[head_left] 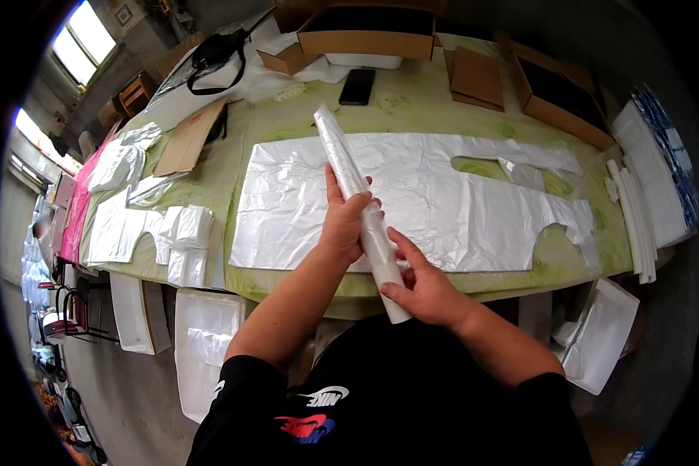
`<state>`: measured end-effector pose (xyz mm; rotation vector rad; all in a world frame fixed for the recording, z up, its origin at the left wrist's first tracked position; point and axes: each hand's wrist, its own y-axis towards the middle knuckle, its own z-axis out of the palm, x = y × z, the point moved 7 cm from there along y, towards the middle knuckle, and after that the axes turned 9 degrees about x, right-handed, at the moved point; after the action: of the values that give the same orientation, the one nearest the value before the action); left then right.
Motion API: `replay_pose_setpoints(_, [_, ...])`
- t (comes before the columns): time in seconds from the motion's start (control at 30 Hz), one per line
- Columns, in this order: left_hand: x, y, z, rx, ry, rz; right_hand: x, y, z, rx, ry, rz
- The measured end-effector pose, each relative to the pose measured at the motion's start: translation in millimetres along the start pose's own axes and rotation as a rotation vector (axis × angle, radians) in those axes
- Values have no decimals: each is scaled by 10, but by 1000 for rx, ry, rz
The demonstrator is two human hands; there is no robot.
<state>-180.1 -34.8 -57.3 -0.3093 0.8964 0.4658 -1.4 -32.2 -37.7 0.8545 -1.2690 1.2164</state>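
Note:
A long roll of thin white plastic [342, 151] is held slantwise over the table, its upper end pointing away and a little left. My left hand [345, 217] is closed round its middle, the thumb lying across the front. At the lower end my right hand [423, 283] grips the roll loosely from the right, thumb and fingers curved against it. Under the roll, a large white plastic vest-handled bag [287, 194] lies flat, slightly creased, its handles toward the right. The roll and my hands hide part of its middle and near edge.
Smaller white plastic bags [120, 233] and cardboard [190, 140] lie at left. A phone [357, 87], an open carton [365, 46] and another carton [555, 101] stand at the back. White rolls [635, 225] lie at right. Below the table edge are white bins [600, 334].

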Motion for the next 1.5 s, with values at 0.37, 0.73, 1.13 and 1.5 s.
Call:
replay_pose_setpoints(0.37, [264,531,247,87,1665,-8,-76,-389,-193,-139,-558,81])
replay_pose_setpoints(0.73, [-156,1185,-395,-12,943,-287,-122,-740,-346,-164,-606,232])
replay_pose_setpoints(1.13, [6,1480,-394,147,1237,-524,-142,-996,-379,-170,-554,369])
replay_pose_setpoints(1.5, [127,1250,11,334,2219,-94,-356,-2363,-415,-138,-779,576])
